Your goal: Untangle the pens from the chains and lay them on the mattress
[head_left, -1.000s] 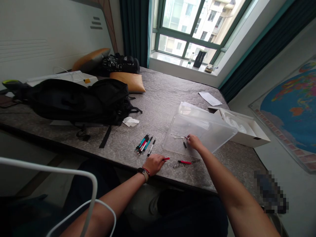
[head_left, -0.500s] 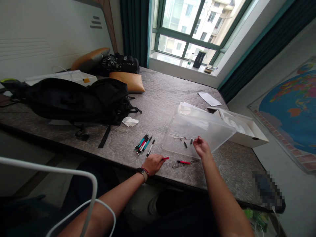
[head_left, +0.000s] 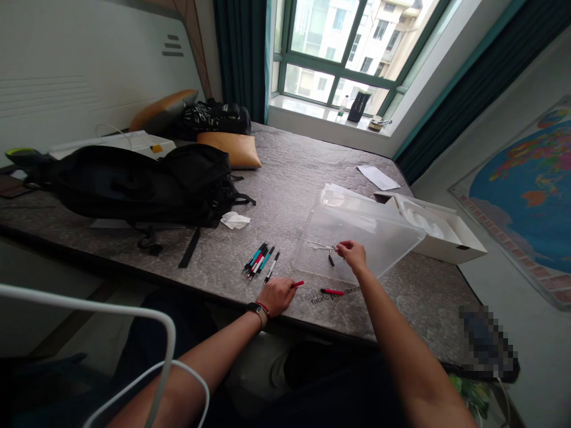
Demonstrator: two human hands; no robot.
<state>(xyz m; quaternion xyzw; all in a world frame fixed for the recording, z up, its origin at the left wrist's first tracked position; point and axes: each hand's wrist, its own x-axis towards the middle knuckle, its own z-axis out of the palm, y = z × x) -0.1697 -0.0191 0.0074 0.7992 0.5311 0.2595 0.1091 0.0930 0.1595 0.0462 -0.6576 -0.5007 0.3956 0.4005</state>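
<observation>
My left hand (head_left: 276, 296) rests at the mattress's front edge, its fingers closed on a red pen part (head_left: 298, 284). Over a clear plastic bin (head_left: 379, 238), the fingers of my right hand (head_left: 352, 255) pinch together beside thin pen refills (head_left: 319, 244). Whatever sits between those fingertips is too small to make out. Just below them lies a short black pen part (head_left: 331, 260). Another red pen part (head_left: 332, 292) lies in front of the bin. To the left is a bunch of assembled pens (head_left: 259, 260) in blue, red and black, with a white pen (head_left: 272, 267) alongside.
A black backpack (head_left: 147, 184) lies on the left of the mattress (head_left: 289, 160), with a crumpled tissue (head_left: 235, 220) near it. An open white box (head_left: 446, 238) stands right of the bin. White cables (head_left: 169, 333) cross the lower left foreground.
My right hand has moved left across the bin to the refill ends, and one of two black parts there is no longer visible. My left hand stays in place with the red part.
</observation>
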